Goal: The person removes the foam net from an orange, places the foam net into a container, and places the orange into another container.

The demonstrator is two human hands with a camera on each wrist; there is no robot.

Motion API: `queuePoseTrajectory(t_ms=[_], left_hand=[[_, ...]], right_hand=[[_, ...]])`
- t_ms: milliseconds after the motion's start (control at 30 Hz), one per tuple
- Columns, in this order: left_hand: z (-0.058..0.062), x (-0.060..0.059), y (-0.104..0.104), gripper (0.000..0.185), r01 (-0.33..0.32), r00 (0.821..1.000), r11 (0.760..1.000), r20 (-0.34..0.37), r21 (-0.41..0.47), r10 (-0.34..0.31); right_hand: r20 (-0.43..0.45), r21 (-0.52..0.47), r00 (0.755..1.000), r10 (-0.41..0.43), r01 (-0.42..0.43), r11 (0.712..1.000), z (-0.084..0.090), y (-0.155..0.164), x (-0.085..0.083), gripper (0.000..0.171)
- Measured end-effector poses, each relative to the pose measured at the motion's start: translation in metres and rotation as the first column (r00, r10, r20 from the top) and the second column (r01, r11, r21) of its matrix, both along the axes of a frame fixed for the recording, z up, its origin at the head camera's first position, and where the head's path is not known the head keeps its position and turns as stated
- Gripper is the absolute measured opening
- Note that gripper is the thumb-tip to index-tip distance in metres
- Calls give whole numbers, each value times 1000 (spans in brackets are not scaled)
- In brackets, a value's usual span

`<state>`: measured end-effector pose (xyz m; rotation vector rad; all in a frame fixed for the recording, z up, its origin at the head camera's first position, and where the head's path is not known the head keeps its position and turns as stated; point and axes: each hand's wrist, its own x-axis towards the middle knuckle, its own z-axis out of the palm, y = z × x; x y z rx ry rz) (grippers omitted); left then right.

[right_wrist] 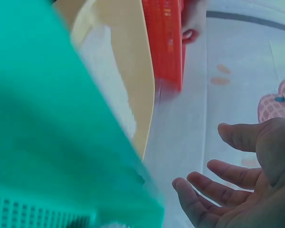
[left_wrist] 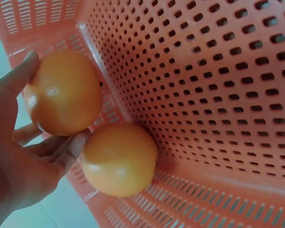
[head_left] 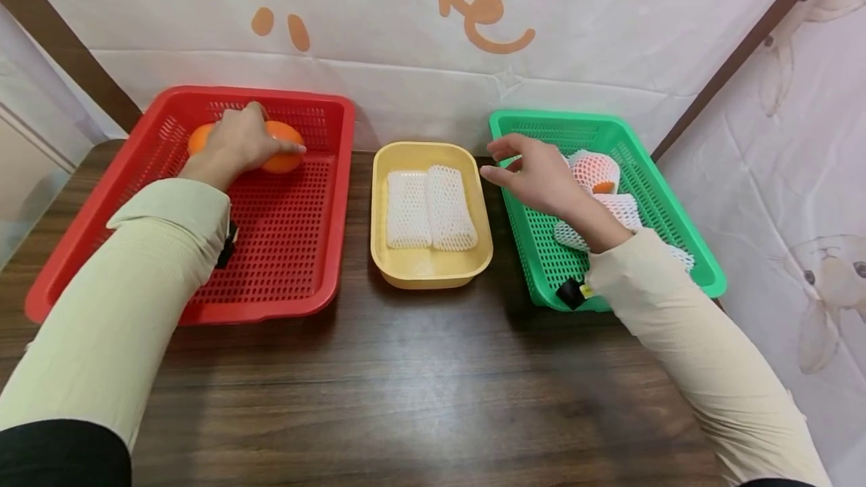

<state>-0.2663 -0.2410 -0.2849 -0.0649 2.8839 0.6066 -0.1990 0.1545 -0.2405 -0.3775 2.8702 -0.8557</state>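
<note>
My left hand (head_left: 237, 143) reaches into the back of the red basket (head_left: 336, 194). Its thumb and fingers grip an orange (left_wrist: 66, 92), which in the head view is the right-hand orange (head_left: 283, 161). A second orange (left_wrist: 119, 159) lies against the fingertips in the left wrist view. Over the left rim of the green basket (head_left: 666, 198), my right hand (head_left: 541, 179) hovers with relaxed, spread fingers and holds nothing. Nearest to it on the left is the yellow tray (head_left: 433, 265), where two white foam net sleeves (head_left: 449, 209) lie side by side.
Inside the green basket lies an orange wrapped in a foam net (head_left: 595, 170), with more white foam netting (head_left: 619, 209) partly hidden by my right arm. Behind the containers hangs a white printed curtain (head_left: 406, 89). Dark wood tabletop (head_left: 419, 374) extends in front.
</note>
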Motion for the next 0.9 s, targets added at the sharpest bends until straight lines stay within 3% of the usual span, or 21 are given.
queuePoseTrajectory(t_ms=[333,600,900], left_hand=[[-6,-1,2,89,63,998,998,-12,-22,-63],[-11,-2,3,89,75,997,994,-2,-74,-75],[-11,-5,4,99,80,996,989,-30,-123,-84]], right_hand=[[-10,4,998,-57,57,998,6,55,6,46],[-110,8,993,-47,48,999,-6,92,12,40],[-31,89,1000,1,2,996,-16,120,15,40]])
